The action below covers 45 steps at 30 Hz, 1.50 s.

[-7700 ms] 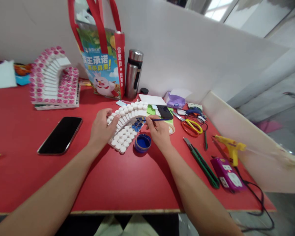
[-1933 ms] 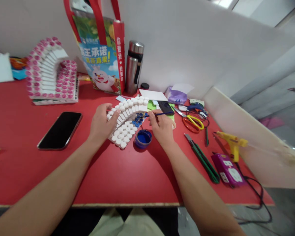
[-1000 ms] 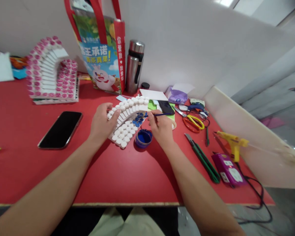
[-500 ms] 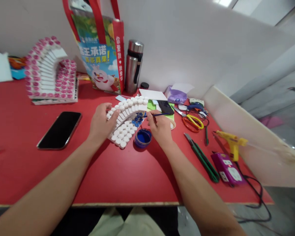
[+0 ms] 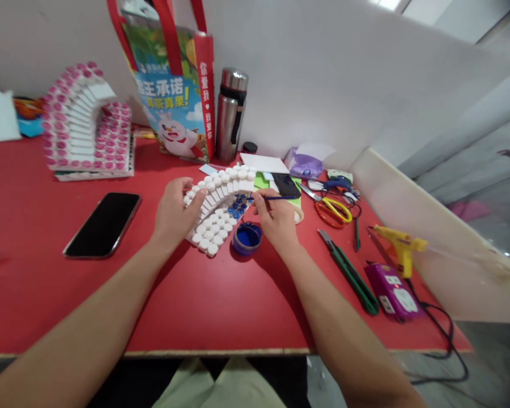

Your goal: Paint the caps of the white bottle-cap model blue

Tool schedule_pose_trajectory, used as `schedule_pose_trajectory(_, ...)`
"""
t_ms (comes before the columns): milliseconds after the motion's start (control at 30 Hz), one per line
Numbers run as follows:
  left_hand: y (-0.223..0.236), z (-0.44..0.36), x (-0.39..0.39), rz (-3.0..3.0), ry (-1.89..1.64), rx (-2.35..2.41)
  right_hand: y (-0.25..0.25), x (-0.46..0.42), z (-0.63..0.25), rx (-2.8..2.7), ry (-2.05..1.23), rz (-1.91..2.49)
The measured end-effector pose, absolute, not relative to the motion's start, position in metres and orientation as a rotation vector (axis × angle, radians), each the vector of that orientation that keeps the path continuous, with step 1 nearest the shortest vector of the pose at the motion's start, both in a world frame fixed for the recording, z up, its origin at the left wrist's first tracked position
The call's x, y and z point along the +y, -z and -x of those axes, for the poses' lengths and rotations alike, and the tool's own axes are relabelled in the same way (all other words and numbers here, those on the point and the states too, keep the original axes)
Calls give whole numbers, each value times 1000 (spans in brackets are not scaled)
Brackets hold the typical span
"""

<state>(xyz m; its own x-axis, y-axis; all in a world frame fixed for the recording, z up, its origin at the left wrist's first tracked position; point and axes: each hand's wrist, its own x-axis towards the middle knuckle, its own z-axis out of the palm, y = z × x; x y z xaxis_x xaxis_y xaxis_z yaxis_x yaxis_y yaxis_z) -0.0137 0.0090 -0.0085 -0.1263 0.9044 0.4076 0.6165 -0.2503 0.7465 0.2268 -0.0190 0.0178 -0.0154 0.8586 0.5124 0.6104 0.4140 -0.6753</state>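
Note:
A curved white model (image 5: 219,211) studded with white bottle caps lies in the middle of the red table (image 5: 204,300). My left hand (image 5: 175,214) rests on its left side, fingers curled over the caps, holding it steady. My right hand (image 5: 276,220) pinches a thin blue paintbrush (image 5: 272,198). The brush tip touches a cluster of blue-painted caps (image 5: 238,205) on the model. A small pot of blue paint (image 5: 247,238) stands just in front of the model, between my hands.
A black phone (image 5: 103,224) lies to the left. A pink-capped model (image 5: 87,134), a printed tote bag (image 5: 174,96) and a steel flask (image 5: 230,115) stand at the back. Scissors (image 5: 331,209), a green utility knife (image 5: 351,280), a yellow glue gun (image 5: 402,247) and a purple power strip (image 5: 391,293) lie to the right.
The brush tip has shifted slightly over the blue caps. My left hand stays on the model. The view has drifted a little.

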Motion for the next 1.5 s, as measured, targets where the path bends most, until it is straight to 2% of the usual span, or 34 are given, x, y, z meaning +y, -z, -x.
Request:
schedule_pose_trajectory(633, 7, 14, 9, -1832, -1304, 1696, -18, -18, -227, -1714, -369, 1294)
schedule_pose_trajectory(867, 5, 13, 8, -1801, -1313, 1701, -35, -35, -235, -1473, -151, 1218)
schedule_pose_trajectory(1000, 6, 13, 9, -1814, -1308, 1708, -45, -44, -239, -1356, -130, 1139)
schedule_pose_trajectory(1167, 7, 14, 10, -1833, -1289, 1711, -51, -50, -237, -1530, -113, 1072)
schedule_pose_trajectory(1500, 8, 15, 10, -1854, -1292, 1707, -41, -49, -229, -1764, -197, 1207)
